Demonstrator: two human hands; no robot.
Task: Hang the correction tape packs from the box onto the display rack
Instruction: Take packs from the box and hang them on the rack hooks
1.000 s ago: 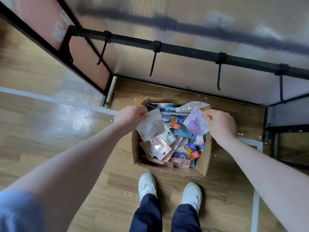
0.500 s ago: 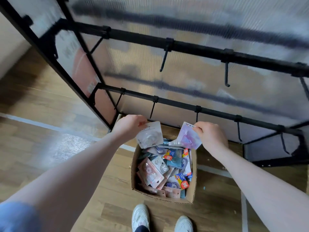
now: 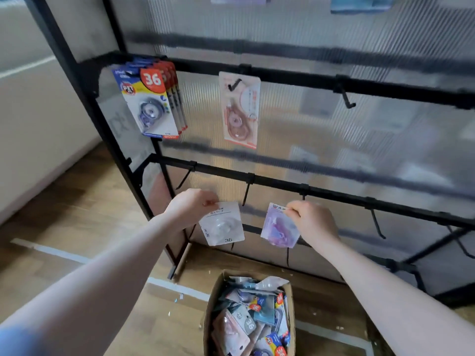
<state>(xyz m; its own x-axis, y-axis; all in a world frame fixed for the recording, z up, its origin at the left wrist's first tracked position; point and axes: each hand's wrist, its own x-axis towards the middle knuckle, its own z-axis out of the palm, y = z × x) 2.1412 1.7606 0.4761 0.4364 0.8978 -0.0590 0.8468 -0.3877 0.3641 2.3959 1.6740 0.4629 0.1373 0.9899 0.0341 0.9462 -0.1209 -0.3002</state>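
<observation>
**Two packs raised toward the rack**

Our left hand [image 3: 191, 208] pinches the top edge of a white pack [image 3: 223, 224], and our right hand [image 3: 312, 222] pinches a purple pack [image 3: 279, 226] the same way, so each hangs free with its hole uppermost, ready for a hook [image 3: 246, 192] on the near rail. Blue packs [image 3: 151, 98] and a pink pack [image 3: 240, 110] already hang higher up the rack [image 3: 359, 87]. The box [image 3: 213, 299] below holds many more.
</observation>
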